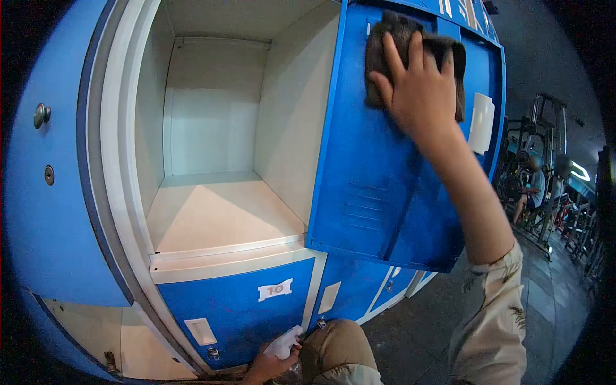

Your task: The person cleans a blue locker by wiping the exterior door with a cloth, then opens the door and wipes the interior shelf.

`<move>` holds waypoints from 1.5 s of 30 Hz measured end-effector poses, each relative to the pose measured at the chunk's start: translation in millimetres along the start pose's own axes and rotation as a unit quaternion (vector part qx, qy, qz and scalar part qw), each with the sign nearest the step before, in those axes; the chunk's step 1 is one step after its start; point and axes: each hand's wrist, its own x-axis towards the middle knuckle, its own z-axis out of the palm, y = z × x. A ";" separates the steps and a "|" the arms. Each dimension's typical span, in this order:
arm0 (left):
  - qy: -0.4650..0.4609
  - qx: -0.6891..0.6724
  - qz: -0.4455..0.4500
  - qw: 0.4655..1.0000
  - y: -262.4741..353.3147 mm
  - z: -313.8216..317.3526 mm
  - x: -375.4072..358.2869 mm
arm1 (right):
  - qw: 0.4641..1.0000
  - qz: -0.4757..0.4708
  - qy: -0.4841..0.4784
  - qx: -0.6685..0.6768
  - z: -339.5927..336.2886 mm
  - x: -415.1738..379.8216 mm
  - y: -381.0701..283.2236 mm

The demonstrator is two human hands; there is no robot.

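My right hand presses a dark cloth flat against the inner face of an open blue locker door, near its top, with the fingers spread over the cloth. Low in the view, my left hand is wrapped round a whitish translucent object, perhaps a bottle's spray head; its lower part is hidden. To the left of the door, the locker compartment stands open with nothing inside it.
Below is a closed blue locker door with a number plate. Another blue door with a knob and lock stands at the left. My knee is near the lower lockers. Gym machines and a seated person are far right.
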 end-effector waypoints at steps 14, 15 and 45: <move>-0.007 -0.143 -0.077 0.987 -2.7 0.3 -2.5 | 0.929 -0.006 -0.231 0.290 -97.2 -189.1 -60.9; -0.016 -0.119 -0.069 0.990 -5.9 -0.9 -1.5 | 0.918 0.003 -0.235 0.320 -95.9 -184.4 -57.6; 0.026 -0.023 -0.022 0.999 10.5 1.3 -1.6 | 0.937 -0.164 -0.101 0.290 -41.1 -97.5 -28.5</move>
